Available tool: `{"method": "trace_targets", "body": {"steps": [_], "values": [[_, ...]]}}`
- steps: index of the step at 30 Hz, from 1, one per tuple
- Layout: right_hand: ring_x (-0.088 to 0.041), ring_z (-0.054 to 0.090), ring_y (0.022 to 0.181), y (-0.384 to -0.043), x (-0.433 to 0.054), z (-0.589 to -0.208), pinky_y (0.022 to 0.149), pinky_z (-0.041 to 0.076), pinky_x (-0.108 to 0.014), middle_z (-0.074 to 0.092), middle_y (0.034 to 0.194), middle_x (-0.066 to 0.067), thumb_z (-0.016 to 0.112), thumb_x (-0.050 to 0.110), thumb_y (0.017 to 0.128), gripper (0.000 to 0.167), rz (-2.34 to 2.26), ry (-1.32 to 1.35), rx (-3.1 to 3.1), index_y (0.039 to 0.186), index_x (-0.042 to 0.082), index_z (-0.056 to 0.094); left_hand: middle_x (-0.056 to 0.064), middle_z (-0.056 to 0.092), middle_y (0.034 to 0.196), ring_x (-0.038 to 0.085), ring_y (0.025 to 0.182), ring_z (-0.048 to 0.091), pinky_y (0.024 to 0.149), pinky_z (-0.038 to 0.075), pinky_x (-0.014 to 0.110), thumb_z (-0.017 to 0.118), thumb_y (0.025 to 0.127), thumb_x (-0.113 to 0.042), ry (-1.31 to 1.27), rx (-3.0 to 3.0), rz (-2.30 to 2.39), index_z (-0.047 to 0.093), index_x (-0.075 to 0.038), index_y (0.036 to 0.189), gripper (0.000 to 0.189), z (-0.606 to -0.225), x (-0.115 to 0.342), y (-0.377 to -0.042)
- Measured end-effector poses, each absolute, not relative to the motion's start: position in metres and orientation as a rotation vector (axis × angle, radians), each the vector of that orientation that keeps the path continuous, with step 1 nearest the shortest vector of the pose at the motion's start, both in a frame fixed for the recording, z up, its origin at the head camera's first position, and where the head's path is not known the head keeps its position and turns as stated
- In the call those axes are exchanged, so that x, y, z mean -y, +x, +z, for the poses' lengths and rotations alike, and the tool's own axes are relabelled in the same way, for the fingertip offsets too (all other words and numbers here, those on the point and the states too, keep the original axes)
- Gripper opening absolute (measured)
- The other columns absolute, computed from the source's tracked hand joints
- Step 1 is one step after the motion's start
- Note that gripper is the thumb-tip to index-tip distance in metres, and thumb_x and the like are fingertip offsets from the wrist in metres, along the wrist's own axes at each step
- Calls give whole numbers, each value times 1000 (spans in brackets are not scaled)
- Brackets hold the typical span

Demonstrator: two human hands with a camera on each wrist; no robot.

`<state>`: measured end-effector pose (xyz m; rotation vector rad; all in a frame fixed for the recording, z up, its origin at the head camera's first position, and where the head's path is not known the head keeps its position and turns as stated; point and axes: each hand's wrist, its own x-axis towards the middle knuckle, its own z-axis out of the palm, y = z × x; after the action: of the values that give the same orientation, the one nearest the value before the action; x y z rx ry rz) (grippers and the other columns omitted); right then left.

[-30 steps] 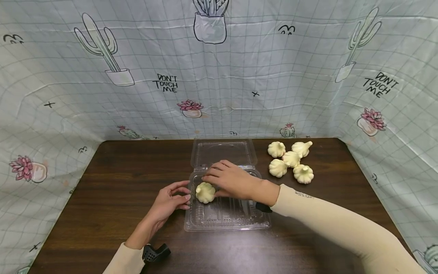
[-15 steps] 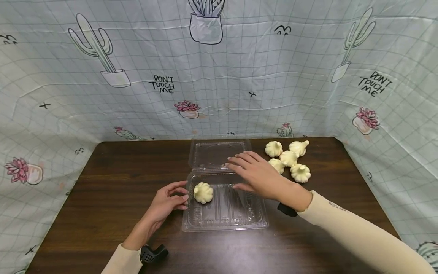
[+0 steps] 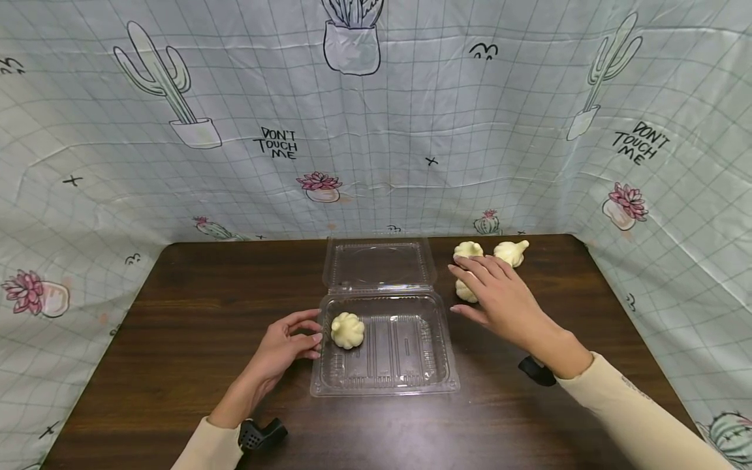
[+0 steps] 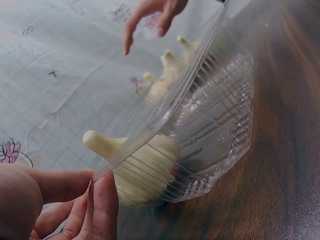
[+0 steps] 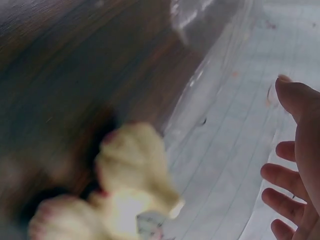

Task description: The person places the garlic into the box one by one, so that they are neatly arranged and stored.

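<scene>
Box point(image 3: 405, 352) is pinched at nine o'clock by left hand point(image 3: 286, 344), beside one bulb point(image 3: 348, 331) inside; right hand point(image 3: 502, 303) is spread wide over bulbs point(image 3: 511, 252) at two o'clock, which, if brushed, could be scattered

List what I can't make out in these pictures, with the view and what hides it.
Head: part of the garlic pile, behind the right hand.
Head: the end of the right sleeve toward the shoulder, cut off by the frame edge.
Left wrist: the rest of the left hand, cut off by the left and bottom edges.
Right wrist: the pile's fine detail, blurred; its lowest part, cut off by the bottom edge.
</scene>
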<state>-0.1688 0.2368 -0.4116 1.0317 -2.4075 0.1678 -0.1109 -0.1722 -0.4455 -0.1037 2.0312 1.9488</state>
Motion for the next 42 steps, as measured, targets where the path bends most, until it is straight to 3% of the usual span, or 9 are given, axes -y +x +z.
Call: {"method": "trace_targets", "body": {"steps": [26, 29, 33, 37, 42], "values": [[-50, 54, 123, -152, -314, -442, 102, 41, -65, 57, 144, -26, 35, 81, 99, 98, 312, 575, 2556, 145, -3, 56, 13, 60, 116, 10, 82, 68, 74, 64, 25, 62, 102, 8, -106, -2015, 1968, 45, 8, 153, 53, -447, 171, -109], [-51, 54, 125, -151, -317, -445, 104, 42, -65, 56, 145, -26, 50, 74, 100, 90, 300, 557, 2595, 148, -3, 54, 12, 60, 116, 10, 82, 68, 75, 64, 25, 62, 103, 8, -103, -2015, 1968, 45, 8, 153, 54, -447, 172, -109], [-51, 56, 125, -151, -321, -449, 104, 44, -67, 58, 142, -28, 80, 47, 91, 81, 266, 531, 2650, 149, -3, 53, 12, 60, 116, 9, 82, 68, 75, 64, 24, 61, 102, 8, -107, -2014, 1972, 45, 8, 154, 54, -447, 172, -109], [-52, 57, 124, -152, -326, -453, 103, 44, -68, 60, 140, -29, 87, 34, 85, 80, 259, 497, 2698, 147, -4, 54, 11, 60, 115, 9, 82, 68, 75, 64, 24, 62, 102, 8, -105, -2010, 1979, 45, 9, 153, 54, -447, 172, -109], [-53, 56, 123, -152, -330, -456, 103, 42, -71, 61, 138, -30, 87, 32, 87, 78, 312, 463, 2757, 146, -5, 55, 11, 60, 114, 9, 82, 68, 75, 64, 24, 61, 102, 9, -99, -2006, 1980, 44, 9, 153, 54, -448, 171, -110]]}}
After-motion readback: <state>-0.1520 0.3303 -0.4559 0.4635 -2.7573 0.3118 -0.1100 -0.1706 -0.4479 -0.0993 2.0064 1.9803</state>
